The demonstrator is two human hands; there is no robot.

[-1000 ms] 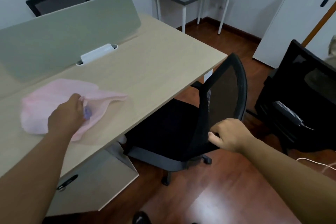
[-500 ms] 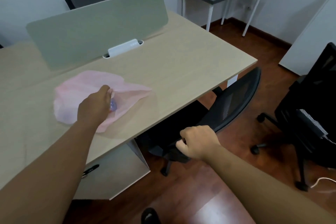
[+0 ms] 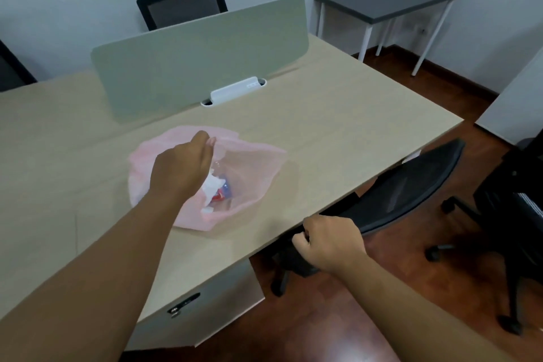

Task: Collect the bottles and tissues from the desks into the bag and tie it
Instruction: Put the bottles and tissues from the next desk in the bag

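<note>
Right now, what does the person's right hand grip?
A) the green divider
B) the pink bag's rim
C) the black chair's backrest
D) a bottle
C: the right hand curls its fingers over the top edge of the black chair; the left hand holds the pink bag.

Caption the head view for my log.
Left hand holds the bag open on the desk; right hand grips the chair.
</note>
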